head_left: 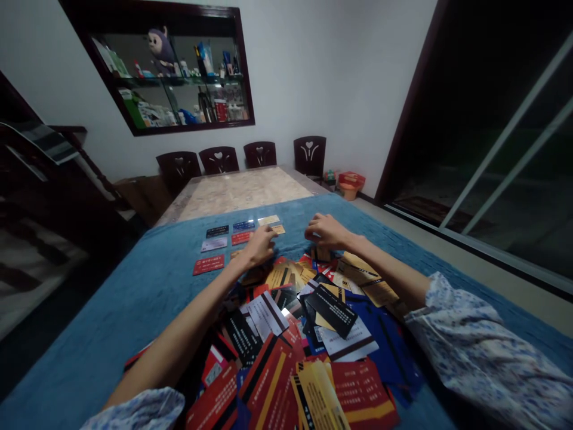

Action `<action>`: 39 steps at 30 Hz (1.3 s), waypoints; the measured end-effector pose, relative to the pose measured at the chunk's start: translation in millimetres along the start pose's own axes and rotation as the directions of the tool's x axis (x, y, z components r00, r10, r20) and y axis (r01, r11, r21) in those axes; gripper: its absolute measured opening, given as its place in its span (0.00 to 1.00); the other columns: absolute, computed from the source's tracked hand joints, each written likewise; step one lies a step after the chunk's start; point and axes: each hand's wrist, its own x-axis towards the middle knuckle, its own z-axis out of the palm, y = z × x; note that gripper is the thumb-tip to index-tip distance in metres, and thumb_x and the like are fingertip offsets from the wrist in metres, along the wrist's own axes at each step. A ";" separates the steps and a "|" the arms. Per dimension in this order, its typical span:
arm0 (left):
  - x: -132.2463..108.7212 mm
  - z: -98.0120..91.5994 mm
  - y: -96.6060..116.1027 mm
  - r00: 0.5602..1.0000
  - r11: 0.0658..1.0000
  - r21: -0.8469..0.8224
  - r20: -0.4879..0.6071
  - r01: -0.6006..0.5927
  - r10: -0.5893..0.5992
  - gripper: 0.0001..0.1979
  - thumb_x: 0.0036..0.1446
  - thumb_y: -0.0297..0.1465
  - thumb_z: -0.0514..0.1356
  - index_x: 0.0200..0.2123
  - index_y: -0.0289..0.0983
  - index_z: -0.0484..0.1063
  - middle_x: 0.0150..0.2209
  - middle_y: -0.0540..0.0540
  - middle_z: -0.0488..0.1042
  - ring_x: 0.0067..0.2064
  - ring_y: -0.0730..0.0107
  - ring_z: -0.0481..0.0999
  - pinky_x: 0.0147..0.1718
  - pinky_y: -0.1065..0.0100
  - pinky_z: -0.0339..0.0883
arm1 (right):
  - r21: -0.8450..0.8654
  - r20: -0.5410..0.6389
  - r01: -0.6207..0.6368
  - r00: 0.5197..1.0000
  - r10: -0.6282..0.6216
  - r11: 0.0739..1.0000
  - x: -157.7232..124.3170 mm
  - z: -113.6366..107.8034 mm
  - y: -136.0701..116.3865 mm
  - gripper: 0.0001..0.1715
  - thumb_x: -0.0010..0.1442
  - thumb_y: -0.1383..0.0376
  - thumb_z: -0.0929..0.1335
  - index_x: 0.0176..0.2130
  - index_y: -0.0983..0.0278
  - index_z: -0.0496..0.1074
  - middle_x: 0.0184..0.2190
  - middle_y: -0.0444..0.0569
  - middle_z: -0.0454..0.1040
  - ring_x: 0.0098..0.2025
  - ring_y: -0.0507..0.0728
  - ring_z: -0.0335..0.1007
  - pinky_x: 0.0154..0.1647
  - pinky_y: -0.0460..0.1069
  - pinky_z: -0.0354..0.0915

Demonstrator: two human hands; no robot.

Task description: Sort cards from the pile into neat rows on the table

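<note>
My left hand (262,243) is at the near edge of a small layout of cards, its bent fingertips on a gold card (280,229). Around it lie a black card (217,231), a blue card (243,226), a silver card (213,244) and red cards (208,264). My right hand (327,231) hovers at the far edge of the heap, fingers curled down; what they hold, if anything, is hidden. Just below it shows a brownish-gold card (321,254). Between my forearms spreads a heap of mixed cards, including a black striped card (331,310).
A blue cloth (120,286) covers the near part of the table; its bare marbled top (242,190) shows beyond. Several dark chairs (310,154) stand at the far side. A wall cabinet (188,128) and a red-and-orange bin (350,186) are farther back.
</note>
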 end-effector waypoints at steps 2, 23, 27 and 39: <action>3.4 5.4 14.7 0.999 0.999 -0.002 0.019 -0.049 0.049 0.17 0.55 0.22 0.57 0.47 0.36 0.77 0.52 0.38 0.72 0.55 0.53 0.71 0.54 0.52 0.67 | 0.002 0.000 -0.035 0.999 0.035 0.999 -10.1 4.1 3.2 0.12 0.65 0.66 0.65 0.38 0.62 0.79 0.40 0.53 0.79 0.48 0.60 0.62 0.38 0.51 0.48; 47.7 28.0 96.9 0.826 0.951 0.024 0.503 -0.307 0.254 0.31 0.57 0.22 0.53 0.61 0.54 0.67 0.68 0.45 0.56 0.65 0.50 0.54 0.58 0.42 0.57 | 0.013 0.017 -0.174 0.985 0.174 0.985 -48.7 41.6 24.6 0.13 0.64 0.67 0.64 0.41 0.60 0.78 0.41 0.54 0.78 0.48 0.62 0.63 0.42 0.53 0.53; 49.8 23.2 100.8 0.815 0.955 0.053 0.536 -0.292 0.219 0.31 0.56 0.22 0.55 0.60 0.53 0.67 0.69 0.44 0.53 0.66 0.50 0.53 0.60 0.40 0.54 | -0.002 0.012 -0.192 0.981 0.192 0.981 -48.3 43.0 23.9 0.14 0.64 0.66 0.63 0.41 0.61 0.78 0.41 0.54 0.78 0.48 0.62 0.64 0.42 0.54 0.53; 46.8 14.1 85.0 0.835 0.955 0.138 0.528 -0.262 0.153 0.31 0.57 0.28 0.58 0.63 0.53 0.63 0.68 0.41 0.55 0.67 0.47 0.54 0.60 0.40 0.55 | 0.048 -0.038 -0.190 0.981 0.192 0.981 -49.1 47.1 19.3 0.15 0.67 0.65 0.63 0.45 0.59 0.79 0.42 0.54 0.78 0.48 0.61 0.64 0.42 0.53 0.53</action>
